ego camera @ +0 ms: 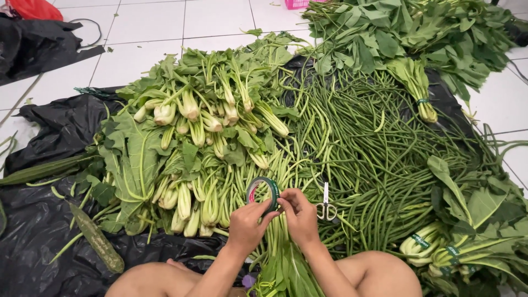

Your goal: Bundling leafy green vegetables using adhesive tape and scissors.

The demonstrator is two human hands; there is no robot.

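Holding a roll of green tape (263, 193) upright between both hands, the person sits on the floor with knees spread. Left hand (246, 225) pinches the roll's lower rim, fingers closed on it; right hand (300, 214) has fingertips closed at the roll's right edge — seemingly on the tape's loose end, though the end itself is too small to make out. Roll hangs just above a bunch of greens (283, 264) lying between the knees, stems pointing away, close enough for binding. Small scissors (326, 207) rest just right of the right hand, on the long beans (363, 165) — within easy reach. Pak choi pile (192, 148) lies left, near the black plastic sheet's (49, 220) middle. Bundles already banded (440, 253) sit at the sheet's right edge.
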